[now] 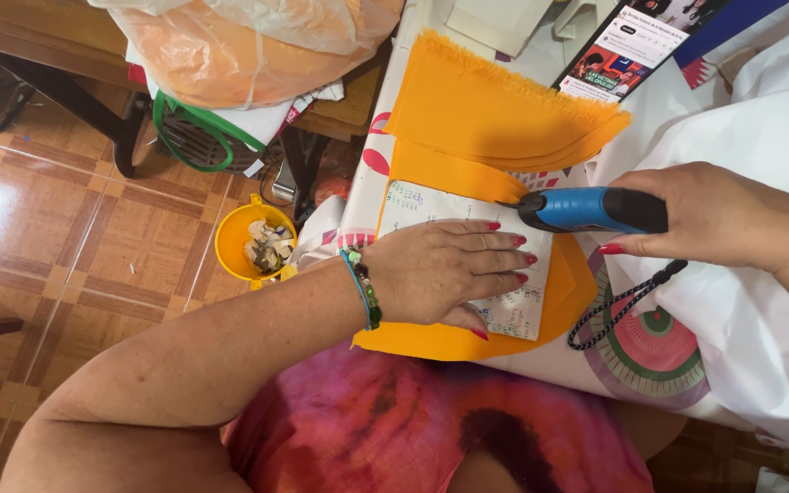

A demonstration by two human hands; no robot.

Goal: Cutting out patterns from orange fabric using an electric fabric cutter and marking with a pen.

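1. Nearest the body, one left hand (449,272) lies spread flat, pressing one paper pattern (513,306) onto orange fabric (559,301)
2. Just beyond, one right hand (714,215) grips one blue electric cutter (591,210), its tip at the pattern's edge
3. Farther off, one stack of orange fabric pieces (495,110) lies on the table
4. On the floor stands one yellow bucket (230,239) of scraps

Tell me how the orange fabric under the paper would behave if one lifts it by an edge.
The orange fabric would probably droop, as its layers lie flat and thin. The frayed top edge suggests it sheds threads. The paper pattern, pinned only by the left hand, may slide off.
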